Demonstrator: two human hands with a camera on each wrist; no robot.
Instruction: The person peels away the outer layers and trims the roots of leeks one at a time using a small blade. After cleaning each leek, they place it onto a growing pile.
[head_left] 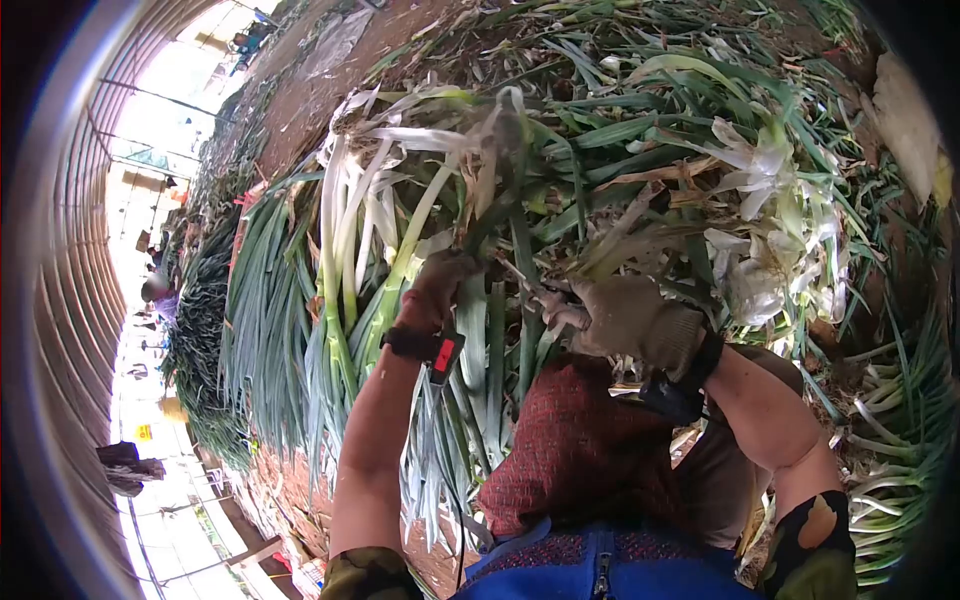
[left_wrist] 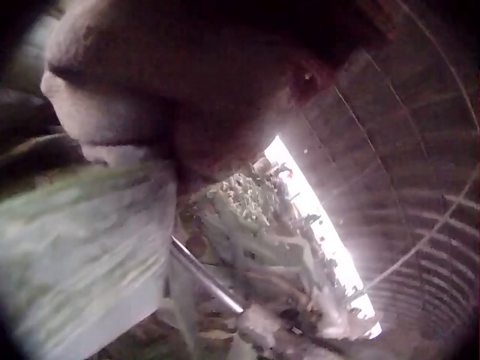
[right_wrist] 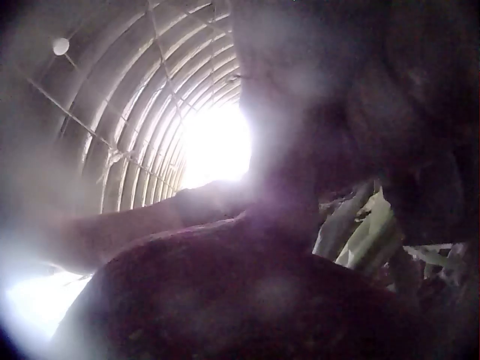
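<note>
Ribbed roofing [head_left: 70, 260] arches beyond heaped green onions [head_left: 275, 270]. Over them, my left hand [head_left: 435, 287] grips a green onion stalk [left_wrist: 90, 259] while my gloved right hand [head_left: 640, 320] holds a metal-rod tool [left_wrist: 206, 274] near it. Slack fingers could let the rod slip and tear it.

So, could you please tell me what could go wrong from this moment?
1. The thin, shiny metal rod at the gloved right hand reaches close to the left hand; a slip might hurt it.
2. The broad, pale-green leaf under the left hand's grip could tear if pulled hard.
3. The long, white-stemmed stalks lie beside loose green leaves, so they might get mixed.
</note>
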